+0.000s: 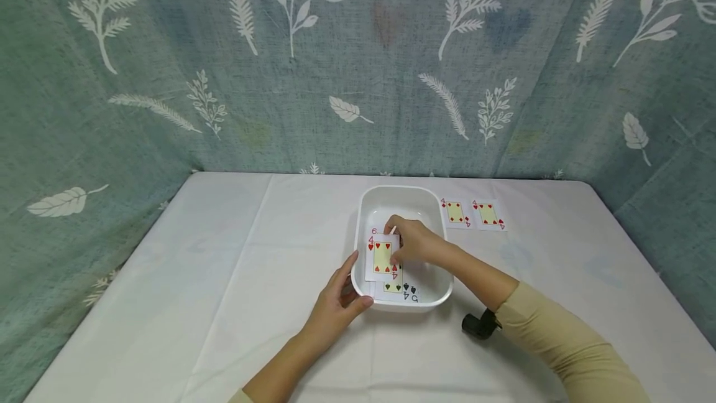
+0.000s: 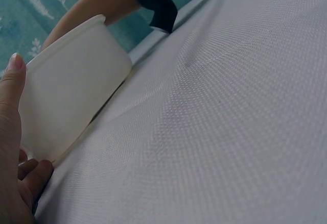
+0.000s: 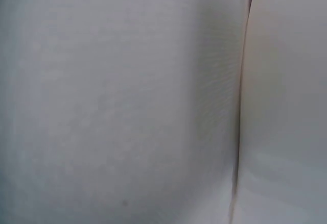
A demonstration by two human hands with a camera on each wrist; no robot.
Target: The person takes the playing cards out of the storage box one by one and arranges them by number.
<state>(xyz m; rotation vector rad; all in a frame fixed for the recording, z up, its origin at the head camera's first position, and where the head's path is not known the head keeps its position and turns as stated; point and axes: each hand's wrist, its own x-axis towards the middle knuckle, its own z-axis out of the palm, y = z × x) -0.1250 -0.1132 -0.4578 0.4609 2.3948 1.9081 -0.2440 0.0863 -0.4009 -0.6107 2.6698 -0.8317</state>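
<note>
A white plastic tub (image 1: 399, 191) stands on the table. My left hand (image 1: 334, 303) grips its near left corner. In the left wrist view, the thumb lies at the rim and curled fingers are low against the wall of the tub (image 2: 71, 86). My right hand (image 1: 416, 241) reaches in from the right and pinches a four of hearts playing card (image 1: 383, 258) at its right edge. Under that card lie other playing cards (image 1: 394, 291), partly covered, with spades and a red six showing. The right wrist view shows the tub's wall (image 3: 286, 101), but no fingers.
Two red four playing cards, one of diamonds (image 1: 455, 213) and one of hearts (image 1: 488, 214), lie face up right of the tub. A black device (image 1: 479, 325) is at the right wrist. White cloth (image 1: 268, 254) covers the table, and a patterned green curtain (image 1: 358, 79) hangs behind.
</note>
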